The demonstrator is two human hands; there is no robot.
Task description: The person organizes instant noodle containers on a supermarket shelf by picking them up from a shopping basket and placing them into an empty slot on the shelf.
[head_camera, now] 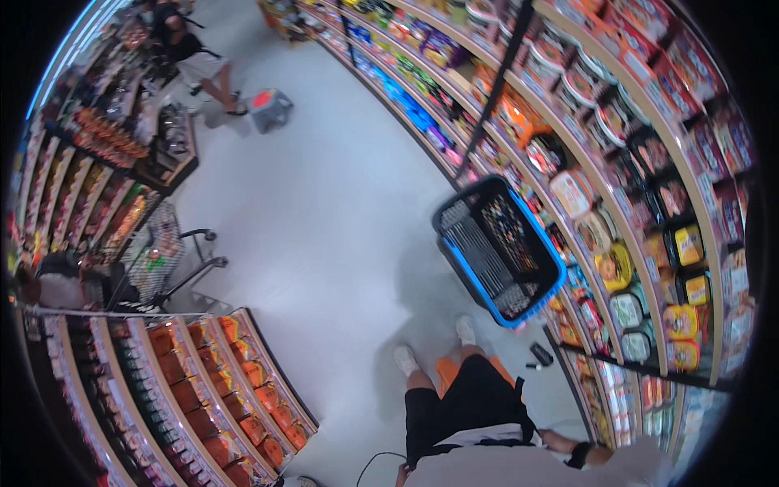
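Observation:
My right hand [555, 441] hangs beside my right hip, with a black band at the wrist. Its fingers are partly hidden, so whether it holds anything cannot be made out. Only a sliver of my left hand [402, 473] shows at the bottom edge, by the hem of my light shirt [487, 465]. A thin dark cable [376, 456] curves near it. Something orange [448, 374] shows behind my black shorts [465, 389]. Ahead on the right, a black plastic shopping basket with a blue rim [543, 228] stands beside the shelves, its slatted inside visible.
Shelves of packaged instant foods [614, 265] line the right side. A rack of orange packets [255, 402] stands lower left. A wire shopping cart [159, 243] is at left. Farther off are a person [195, 61] and a grey step stool [268, 112]. A small black object [540, 353] lies on the floor.

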